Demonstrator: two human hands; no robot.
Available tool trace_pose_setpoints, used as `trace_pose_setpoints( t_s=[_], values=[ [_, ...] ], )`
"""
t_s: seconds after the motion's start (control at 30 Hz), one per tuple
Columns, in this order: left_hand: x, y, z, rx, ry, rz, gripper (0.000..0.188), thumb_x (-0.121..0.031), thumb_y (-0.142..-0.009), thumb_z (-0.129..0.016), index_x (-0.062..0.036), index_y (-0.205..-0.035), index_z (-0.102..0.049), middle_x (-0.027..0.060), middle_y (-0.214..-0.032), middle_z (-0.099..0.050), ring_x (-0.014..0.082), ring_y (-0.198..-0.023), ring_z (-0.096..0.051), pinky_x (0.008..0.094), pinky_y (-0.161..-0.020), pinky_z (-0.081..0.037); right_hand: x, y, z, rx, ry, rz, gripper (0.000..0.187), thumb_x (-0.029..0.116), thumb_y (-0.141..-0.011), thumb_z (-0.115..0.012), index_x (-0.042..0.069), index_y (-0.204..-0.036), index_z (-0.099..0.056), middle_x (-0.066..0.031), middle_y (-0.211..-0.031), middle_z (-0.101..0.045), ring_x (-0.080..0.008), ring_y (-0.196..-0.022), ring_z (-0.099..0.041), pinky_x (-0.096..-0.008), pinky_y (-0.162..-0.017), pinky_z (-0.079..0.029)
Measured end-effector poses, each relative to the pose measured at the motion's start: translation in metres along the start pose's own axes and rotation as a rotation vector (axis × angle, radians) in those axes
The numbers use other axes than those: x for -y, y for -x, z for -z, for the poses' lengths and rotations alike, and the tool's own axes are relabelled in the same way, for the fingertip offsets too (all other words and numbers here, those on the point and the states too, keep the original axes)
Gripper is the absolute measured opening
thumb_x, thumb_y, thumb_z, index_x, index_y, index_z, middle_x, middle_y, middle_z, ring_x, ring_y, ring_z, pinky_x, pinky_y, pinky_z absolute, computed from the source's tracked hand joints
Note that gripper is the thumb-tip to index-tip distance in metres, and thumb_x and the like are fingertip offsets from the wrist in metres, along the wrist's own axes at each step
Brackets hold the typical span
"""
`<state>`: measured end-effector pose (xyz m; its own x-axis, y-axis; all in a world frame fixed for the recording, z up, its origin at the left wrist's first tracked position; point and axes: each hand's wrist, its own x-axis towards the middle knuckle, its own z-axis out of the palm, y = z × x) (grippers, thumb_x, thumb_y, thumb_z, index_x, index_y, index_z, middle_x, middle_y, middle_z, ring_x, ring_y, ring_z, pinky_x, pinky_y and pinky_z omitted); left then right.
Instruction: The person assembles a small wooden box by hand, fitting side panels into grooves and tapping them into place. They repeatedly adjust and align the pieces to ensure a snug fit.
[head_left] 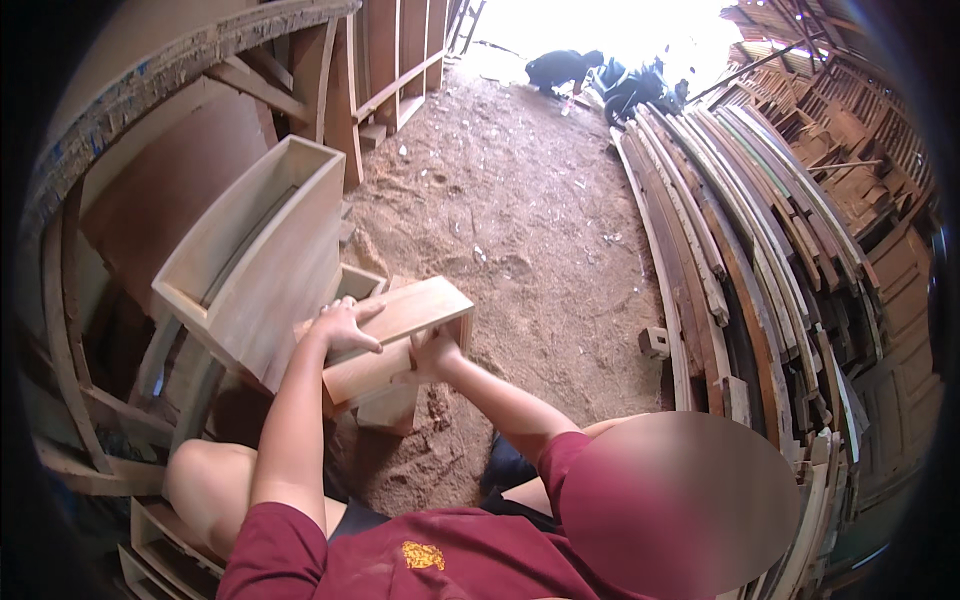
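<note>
Both my hands grip a light wooden drawer-like box [425,303], tilted in front of my knees. My left hand [345,325] is over its left part, thumb along the upper board and fingers bent over the edge. At the right end, my right hand [436,354] clasps the box from the near side, its fingertips partly hidden. Below the held box, another wooden block [388,410] rests on the ground. Just left of my hands stands a long open wooden drawer [275,265], propped up at an angle.
A wooden rack [200,60] and a cabinet frame [385,60] line the left side. Sandy, sawdust-covered ground [540,230] stretches ahead. Long planks [720,250] are stacked at right, near a small wood block [654,343]. A person [562,70] crouches by a motorbike [635,88] far off.
</note>
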<state>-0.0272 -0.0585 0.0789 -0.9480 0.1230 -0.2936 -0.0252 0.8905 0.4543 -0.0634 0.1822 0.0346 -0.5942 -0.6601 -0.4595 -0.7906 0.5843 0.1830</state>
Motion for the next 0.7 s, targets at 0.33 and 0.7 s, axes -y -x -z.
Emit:
trace_pose_setpoints(
  t_s=[0.33,0.7],
  values=[
    [-0.011,0.017,0.007,0.015,0.005,0.016,0.11,-0.069,-0.051,-0.081,-0.0453,-0.151,-0.043,0.0243,-0.149,-0.042,0.0394,-0.14,-0.04,0.0475,-0.117,-0.031,0.022,0.004,0.008,0.034,-0.042,-0.027,0.133,0.094,-0.073,-0.043,-0.011,-0.153,-0.027,-0.0354,-0.141,-0.05,-0.0549,-0.135,-0.042,-0.0583,-0.117,-0.023],
    [0.014,0.013,0.011,0.04,0.057,0.023,0.108,-0.069,-0.053,-0.08,-0.0442,-0.151,-0.043,0.0203,-0.153,-0.041,0.0369,-0.142,-0.038,0.046,-0.119,-0.03,0.037,0.024,0.017,-0.071,0.083,0.193,0.138,0.097,-0.069,-0.044,-0.01,-0.154,-0.022,-0.0338,-0.128,-0.059,-0.0462,-0.125,-0.056,-0.0525,-0.117,-0.028]
  ],
)
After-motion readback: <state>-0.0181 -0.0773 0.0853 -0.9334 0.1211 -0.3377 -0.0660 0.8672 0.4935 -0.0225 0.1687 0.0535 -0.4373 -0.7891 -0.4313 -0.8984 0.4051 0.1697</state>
